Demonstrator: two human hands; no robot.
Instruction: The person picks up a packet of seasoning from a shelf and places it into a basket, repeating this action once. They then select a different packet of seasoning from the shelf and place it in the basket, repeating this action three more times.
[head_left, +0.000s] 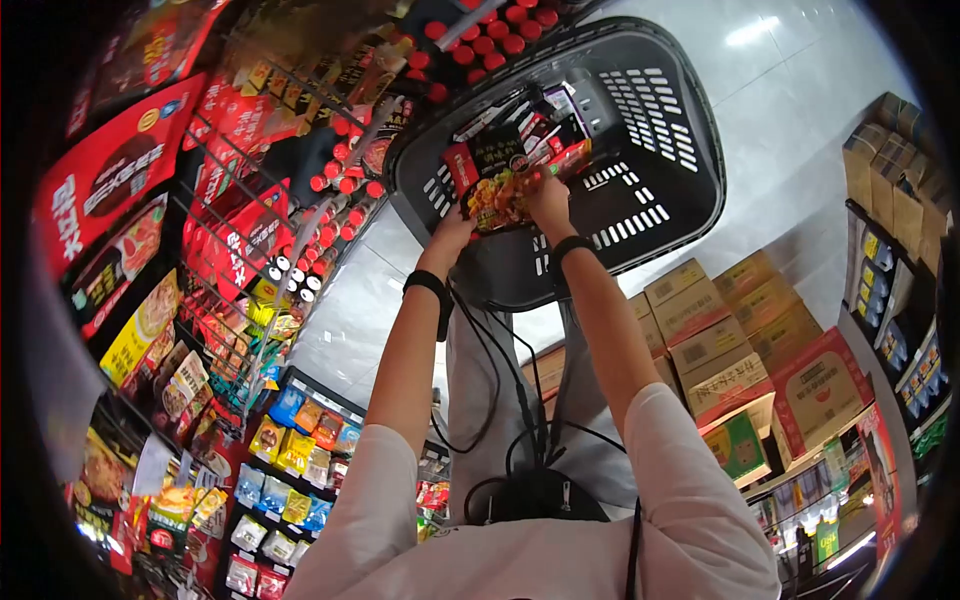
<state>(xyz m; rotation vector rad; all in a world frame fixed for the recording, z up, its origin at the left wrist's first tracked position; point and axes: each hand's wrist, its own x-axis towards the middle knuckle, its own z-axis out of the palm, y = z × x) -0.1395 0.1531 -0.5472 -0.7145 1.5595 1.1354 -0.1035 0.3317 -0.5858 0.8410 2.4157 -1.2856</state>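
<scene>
A black and red food packet with a picture of food on it is held over a dark shopping basket. My left hand grips the packet's lower left edge, fingers closed on it. The fingers of my right hand are closed on the packet's right side. More packages lie in the basket behind the packet, partly hidden by it. Slotted walls of the basket show to the right and below. Each wrist wears a black band.
Shelves of red packets stand at the left, with red-capped bottles near the basket. Lower left is a rack of small colourful bags. Stacked cardboard boxes and another shelf are at the right. Black cables hang below my arms.
</scene>
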